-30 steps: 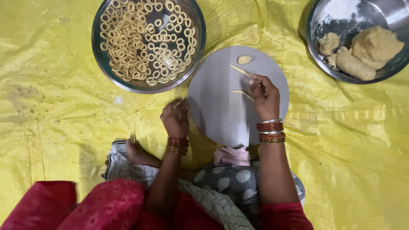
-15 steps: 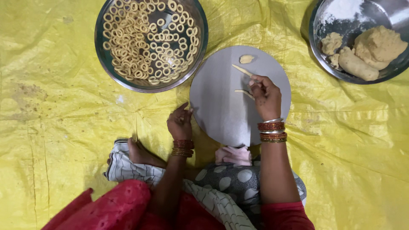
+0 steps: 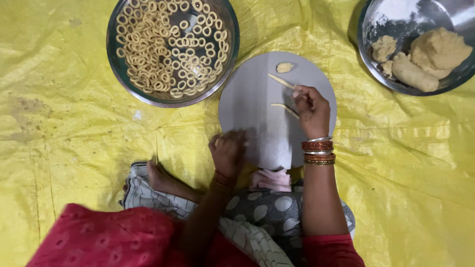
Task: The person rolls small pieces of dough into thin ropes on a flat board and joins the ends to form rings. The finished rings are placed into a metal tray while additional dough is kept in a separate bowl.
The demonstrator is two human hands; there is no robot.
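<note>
Right hand (image 3: 311,111) rests on the round board (image 3: 257,99), fingers curled narrow on the dough strips (image 3: 283,82) near the board's far edge. Left hand (image 3: 228,151), blurred, at the board's near-left rim; can't tell its grip. Bowl of dough rings (image 3: 170,47) sits just left of the board, dough bowl (image 3: 420,49) well to its right.

Two thin pale dough strips (image 3: 283,81) are lying on the round grey board (image 3: 257,99), just beside the right hand's fingertips (image 3: 298,94).

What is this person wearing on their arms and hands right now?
Both hands are bare, without gloves. The right hand has a stack of red, gold and silver bangles on the wrist. The left hand has a few red-and-gold bangles. Red sleeves end near the elbows.
</note>
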